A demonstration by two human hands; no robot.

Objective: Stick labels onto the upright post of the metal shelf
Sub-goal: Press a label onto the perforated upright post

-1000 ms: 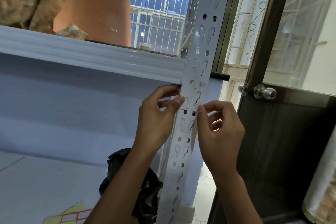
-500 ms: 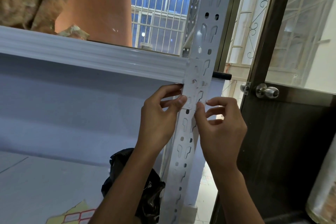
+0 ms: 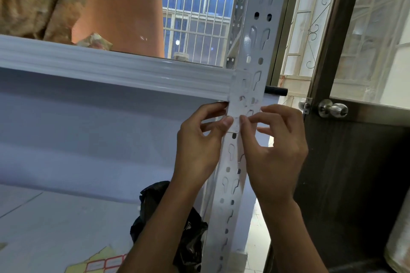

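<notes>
The post is pale grey painted metal, a flat strip punched with paired round holes and keyhole slots. It meets a ribbed, glossy grey beam at the joint. White paper labels lie flat over the post just below that joint, and slot outlines show through them.

The lowest label is a small white rectangle stuck on the post's front face, directly between the two thumbs. The left hand comes from the left. Its thumb tip presses the label's left edge and its index finger reaches the post's edge under the beam. The right hand comes from the right, thumb tip on the label's right edge. Its other fingers are curled loosely beside the post. Whether either hand grips the post or only presses it cannot be told.

Lower down, a crumpled black plastic bag sits by the post. A yellow sheet of red-bordered labels lies on the surface.
</notes>
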